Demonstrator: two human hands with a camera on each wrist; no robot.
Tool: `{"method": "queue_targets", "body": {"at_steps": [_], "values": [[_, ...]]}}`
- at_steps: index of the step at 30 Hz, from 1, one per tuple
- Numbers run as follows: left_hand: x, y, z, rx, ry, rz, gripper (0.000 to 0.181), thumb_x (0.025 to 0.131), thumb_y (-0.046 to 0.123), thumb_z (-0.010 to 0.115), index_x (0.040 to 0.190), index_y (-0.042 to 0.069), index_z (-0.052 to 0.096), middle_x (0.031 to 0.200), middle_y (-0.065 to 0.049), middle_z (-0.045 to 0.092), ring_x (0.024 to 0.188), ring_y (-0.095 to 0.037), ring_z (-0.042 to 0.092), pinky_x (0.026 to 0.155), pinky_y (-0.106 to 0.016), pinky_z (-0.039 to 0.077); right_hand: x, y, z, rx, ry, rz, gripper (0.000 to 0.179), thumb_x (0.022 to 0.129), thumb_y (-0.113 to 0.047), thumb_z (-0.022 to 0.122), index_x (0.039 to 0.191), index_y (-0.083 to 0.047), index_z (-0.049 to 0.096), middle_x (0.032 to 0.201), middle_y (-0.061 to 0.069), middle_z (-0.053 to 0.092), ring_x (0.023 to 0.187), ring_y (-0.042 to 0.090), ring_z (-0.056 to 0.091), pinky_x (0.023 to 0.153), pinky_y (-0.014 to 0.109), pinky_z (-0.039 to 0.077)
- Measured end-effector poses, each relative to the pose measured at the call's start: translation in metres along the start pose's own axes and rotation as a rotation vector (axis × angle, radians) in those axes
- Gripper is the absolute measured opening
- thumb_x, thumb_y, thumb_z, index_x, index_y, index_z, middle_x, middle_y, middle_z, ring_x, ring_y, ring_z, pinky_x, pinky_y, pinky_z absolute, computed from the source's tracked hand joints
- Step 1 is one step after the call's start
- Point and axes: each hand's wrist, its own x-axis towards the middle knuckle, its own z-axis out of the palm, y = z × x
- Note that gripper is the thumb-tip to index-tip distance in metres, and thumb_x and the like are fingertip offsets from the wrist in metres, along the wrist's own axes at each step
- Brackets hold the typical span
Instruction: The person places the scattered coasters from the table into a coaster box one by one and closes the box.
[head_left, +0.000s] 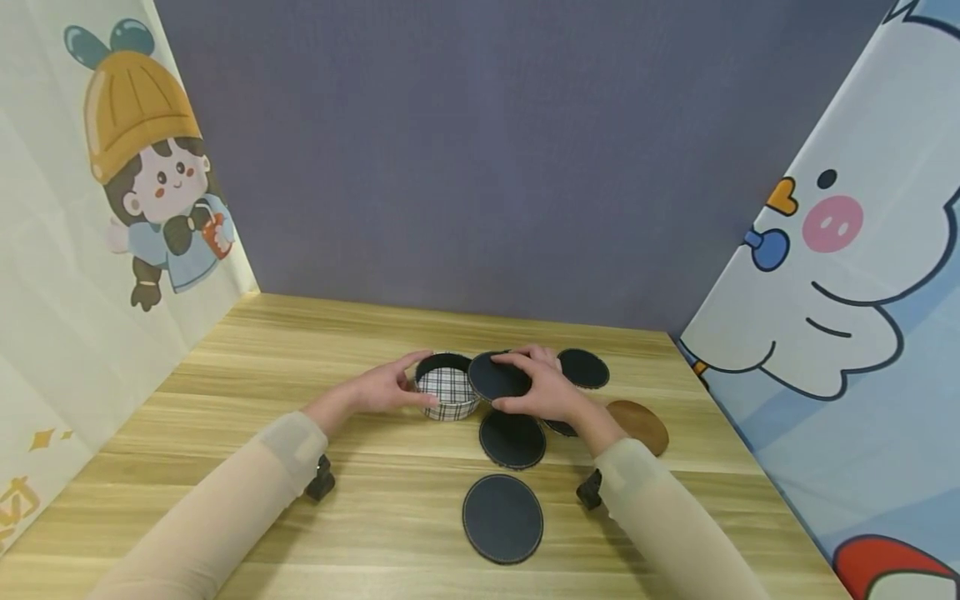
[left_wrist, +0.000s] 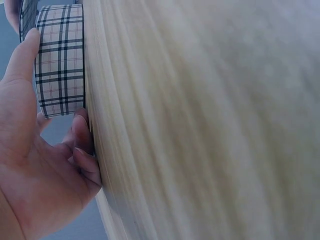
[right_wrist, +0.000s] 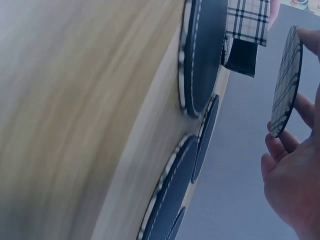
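Head view: even, moderate light; grain of the desk [head_left: 375, 533] legible. Soft shadows lie on the desk beneath both sleeves [head_left: 225, 500], toward its near edge. Wrist views: cool-tinted; nearest desk surface blurred, pale haze at the left one's upper right.

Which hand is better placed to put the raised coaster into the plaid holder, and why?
Probably the right hand: it holds the dark coaster above the table, close to the plaid holder. The left hand, gripping the holder, could steady it.
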Motion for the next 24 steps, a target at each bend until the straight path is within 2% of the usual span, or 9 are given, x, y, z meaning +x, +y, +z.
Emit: {"method": "queue_targets", "body": {"at_steps": [4, 6, 19, 24], "values": [[0.001, 0.0, 0.0, -0.016, 0.001, 0.003, 0.112, 0.094, 0.049, 0.087, 0.178, 0.024, 0.018, 0.095, -0.009, 0.07, 0.088, -0.022, 0.064, 0.079, -0.036, 0.054, 0.006, -0.004, 0.006, -0.015, -0.004, -0.002, 0.079, 0.088, -0.055, 0.086, 0.159, -0.036, 0.058, 0.167, 0.013, 0.041, 0.152, 0.043, 0.033, 0.119, 0.073, 0.03], [0.001, -0.001, 0.001, -0.018, -0.002, 0.003, 0.111, 0.094, 0.049, 0.087, 0.178, 0.025, 0.018, 0.097, -0.01, 0.072, 0.089, -0.022, 0.066, 0.08, -0.036, 0.054, 0.009, -0.006, 0.009, -0.025, -0.005, -0.008, 0.079, 0.088, -0.056, 0.085, 0.159, -0.036, 0.058, 0.166, 0.013, 0.042, 0.151, 0.042, 0.034, 0.117, 0.071, 0.033], [0.001, -0.002, -0.001, 0.032, -0.005, 0.019, 0.109, 0.096, 0.051, 0.085, 0.178, 0.024, 0.018, 0.097, -0.009, 0.074, 0.089, -0.021, 0.067, 0.083, -0.036, 0.053, 0.024, -0.021, 0.02, -0.003, -0.03, -0.04, 0.078, 0.088, -0.056, 0.085, 0.159, -0.034, 0.059, 0.164, 0.011, 0.045, 0.151, 0.04, 0.036, 0.12, 0.069, 0.028], [0.003, -0.003, -0.001, 0.047, -0.009, 0.026, 0.108, 0.097, 0.052, 0.084, 0.178, 0.024, 0.017, 0.098, -0.009, 0.074, 0.088, -0.02, 0.067, 0.082, -0.036, 0.053, 0.031, -0.025, 0.025, -0.016, -0.049, -0.032, 0.078, 0.089, -0.059, 0.084, 0.159, -0.037, 0.058, 0.167, 0.011, 0.043, 0.153, 0.038, 0.036, 0.12, 0.067, 0.03]]}}
